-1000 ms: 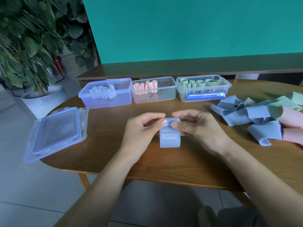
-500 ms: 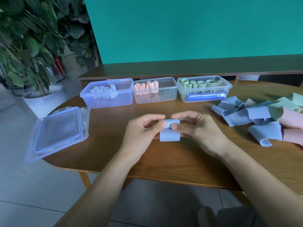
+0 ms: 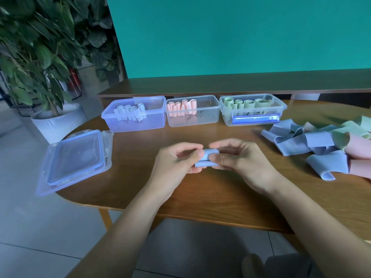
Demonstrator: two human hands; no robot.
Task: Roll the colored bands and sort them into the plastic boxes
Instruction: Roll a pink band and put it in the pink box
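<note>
Both hands meet over the middle of the wooden table [image 3: 200,197] and hold one blue band [image 3: 207,157], which is almost fully rolled into a short tube. The left hand [image 3: 176,159] pinches its left end with curled fingers and thumb, and the right hand [image 3: 239,157] pinches its right end in the same way, so only the middle part of the roll shows between them. At 12 o'clock from the hands, three plastic boxes stand in a row along the far edge: the blue-tinted box [image 3: 134,116] at about 11 o'clock holds blue rolls, the clear middle box [image 3: 192,111] holds pink rolls, and the box [image 3: 253,109] at about 1 o'clock holds green rolls. At 3 o'clock lies a loose pile of unrolled bands [image 3: 321,143] in blue, green and pink. At 9 o'clock a box lid [image 3: 76,159] lies flat, partly over the table edge.
</note>
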